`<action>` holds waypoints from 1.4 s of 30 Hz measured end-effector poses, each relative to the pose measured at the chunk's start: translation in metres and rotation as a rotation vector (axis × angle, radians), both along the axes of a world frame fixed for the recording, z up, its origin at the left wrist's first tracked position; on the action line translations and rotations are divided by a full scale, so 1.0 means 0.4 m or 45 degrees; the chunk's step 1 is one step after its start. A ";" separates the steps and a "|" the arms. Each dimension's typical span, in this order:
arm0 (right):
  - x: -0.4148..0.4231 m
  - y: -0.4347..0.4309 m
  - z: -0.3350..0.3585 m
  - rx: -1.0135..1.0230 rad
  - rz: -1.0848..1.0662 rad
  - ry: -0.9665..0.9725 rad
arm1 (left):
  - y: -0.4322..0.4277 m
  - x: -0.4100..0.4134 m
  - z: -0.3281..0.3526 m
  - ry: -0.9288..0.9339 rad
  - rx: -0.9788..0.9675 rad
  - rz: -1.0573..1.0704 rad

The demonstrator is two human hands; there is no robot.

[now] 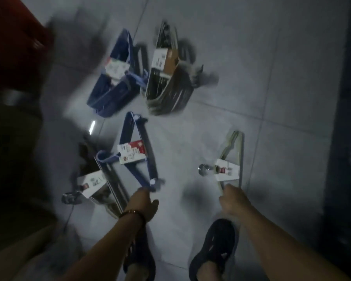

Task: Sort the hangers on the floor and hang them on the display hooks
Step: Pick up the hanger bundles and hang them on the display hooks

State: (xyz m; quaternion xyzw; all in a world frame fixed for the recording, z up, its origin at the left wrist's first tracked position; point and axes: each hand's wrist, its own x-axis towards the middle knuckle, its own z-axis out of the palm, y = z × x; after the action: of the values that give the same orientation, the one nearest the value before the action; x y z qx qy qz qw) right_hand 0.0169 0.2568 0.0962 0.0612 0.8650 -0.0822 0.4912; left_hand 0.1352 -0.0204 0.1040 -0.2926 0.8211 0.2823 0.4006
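Five labelled hanger bundles are counted on the floor [251,82]: two blue, the far blue bundle [111,82] and the near blue bundle [139,138]; one dark bundle [166,86]; two pale ones with chrome hooks, the left pale bundle [101,185] and the right pale bundle [232,157]. Two hands are seen, the left hand [144,202] and the right hand [231,197]. Two dark shoes [217,244] and one bracelet [132,212] are counted.

Pale grey floor tiles [251,67] with thin grout lines fill the motion-blurred view. At 10 o'clock stands a red, boxy plastic object [14,31], its edges smeared. A tall dark unit [344,138] runs down the 3 o'clock side, its contents too dim to read. At 6 o'clock, two dark perforated rubber clogs [213,248] stand apart on the tiles. A short bright streak of reflected light [92,127] lies toward 9 o'clock.
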 end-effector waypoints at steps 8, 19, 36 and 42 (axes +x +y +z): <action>0.073 0.064 -0.473 0.212 0.081 0.223 | 0.029 0.019 -0.426 0.022 -0.114 0.155; 0.121 -0.094 -0.316 -0.239 -0.186 0.507 | 0.181 0.025 -0.348 -0.086 0.483 0.625; 0.305 -0.409 -0.365 -0.052 0.631 0.343 | 0.039 0.181 -0.367 0.057 0.816 2.188; 0.315 -0.406 -0.409 -0.061 0.739 0.313 | 0.056 0.190 -0.420 0.068 0.879 2.106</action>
State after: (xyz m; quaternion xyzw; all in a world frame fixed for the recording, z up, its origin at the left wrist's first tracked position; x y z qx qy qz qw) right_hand 0.1430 0.0944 -0.0672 -0.2101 0.8971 0.0342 0.3871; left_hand 0.2112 0.0018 -0.0641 -0.6473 0.2261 0.7187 0.1155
